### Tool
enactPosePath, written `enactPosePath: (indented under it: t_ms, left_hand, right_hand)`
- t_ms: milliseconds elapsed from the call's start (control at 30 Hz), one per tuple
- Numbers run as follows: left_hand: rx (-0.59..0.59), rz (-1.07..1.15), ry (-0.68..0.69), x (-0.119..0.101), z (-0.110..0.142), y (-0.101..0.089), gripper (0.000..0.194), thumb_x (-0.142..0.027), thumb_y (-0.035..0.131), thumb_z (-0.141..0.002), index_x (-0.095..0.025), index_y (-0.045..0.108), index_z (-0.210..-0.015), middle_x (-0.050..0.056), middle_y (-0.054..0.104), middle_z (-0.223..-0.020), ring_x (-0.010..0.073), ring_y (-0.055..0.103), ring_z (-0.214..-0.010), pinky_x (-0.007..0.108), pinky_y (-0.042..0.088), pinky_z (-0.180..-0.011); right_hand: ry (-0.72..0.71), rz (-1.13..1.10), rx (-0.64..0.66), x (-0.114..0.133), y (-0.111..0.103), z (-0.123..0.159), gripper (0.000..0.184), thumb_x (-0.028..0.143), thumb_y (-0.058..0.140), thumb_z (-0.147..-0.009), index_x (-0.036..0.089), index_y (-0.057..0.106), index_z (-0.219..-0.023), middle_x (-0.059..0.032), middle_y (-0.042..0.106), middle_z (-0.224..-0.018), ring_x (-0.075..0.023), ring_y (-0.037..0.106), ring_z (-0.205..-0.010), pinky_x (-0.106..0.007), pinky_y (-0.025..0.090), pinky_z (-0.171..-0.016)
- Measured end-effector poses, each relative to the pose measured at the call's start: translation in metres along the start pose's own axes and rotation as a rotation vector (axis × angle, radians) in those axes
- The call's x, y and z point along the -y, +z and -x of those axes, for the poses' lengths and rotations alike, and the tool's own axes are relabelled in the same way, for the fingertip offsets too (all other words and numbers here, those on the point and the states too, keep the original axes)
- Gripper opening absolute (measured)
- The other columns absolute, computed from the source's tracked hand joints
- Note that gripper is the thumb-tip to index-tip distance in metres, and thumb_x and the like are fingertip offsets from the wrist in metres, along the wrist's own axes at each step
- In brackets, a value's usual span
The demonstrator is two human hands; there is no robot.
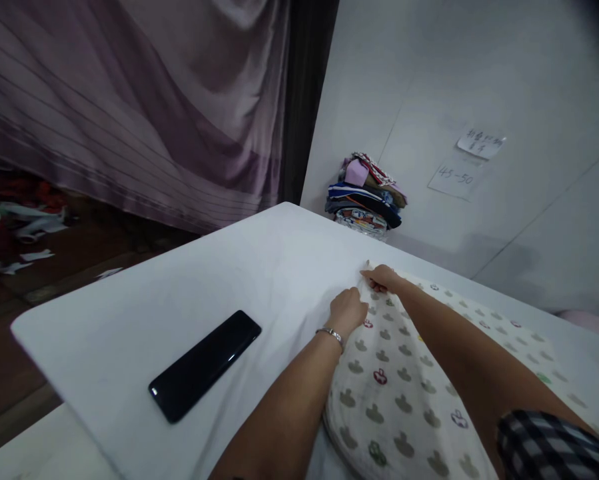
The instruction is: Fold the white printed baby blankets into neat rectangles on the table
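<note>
A cream cloth printed with grey shapes and small coloured outlines spreads over the right side of the white table. My left hand, with a silver bracelet at its wrist, is closed on the cloth's left edge. Just beyond it, my right hand pinches the same cloth near its far corner. Between my arms the fabric slopes toward me, its near left edge curving in a rounded fold. More of it lies past my right forearm, which hides part of the middle.
A black phone lies on the white table, left of my arms. Folded clothes are stacked against the wall at the far edge. Two paper notes hang on the wall. A purplish curtain hangs behind the table; clutter covers the floor at left.
</note>
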State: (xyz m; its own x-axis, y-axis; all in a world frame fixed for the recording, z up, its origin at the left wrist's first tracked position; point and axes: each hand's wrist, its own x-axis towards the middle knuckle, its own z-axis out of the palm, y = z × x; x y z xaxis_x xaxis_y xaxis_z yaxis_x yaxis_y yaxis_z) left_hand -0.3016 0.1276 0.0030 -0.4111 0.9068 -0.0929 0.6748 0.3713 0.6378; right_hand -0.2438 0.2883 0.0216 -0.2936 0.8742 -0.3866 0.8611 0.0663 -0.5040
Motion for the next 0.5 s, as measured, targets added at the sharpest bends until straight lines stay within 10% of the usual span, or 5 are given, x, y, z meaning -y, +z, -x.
enactPosePath:
  t_ms: [500]
  left_hand:
    - [-0.111, -0.113, 0.223, -0.0085, 0.0078, 0.0008, 0.021, -0.02, 0.048, -0.081, -0.02, 0.067, -0.089, 0.008, 0.06, -0.102, 0.0209, 0.055, -0.101, 0.029, 0.044, -0.082]
  right_hand:
    - [0.009, -0.006, 0.011, -0.0021, 0.0038, -0.0044, 0.032, 0.036, 0.064, -0.079, 0.014, 0.051, -0.06, 0.0012, 0.048, -0.039, -0.0098, 0.047, -0.033, -0.02, 0.031, -0.033]
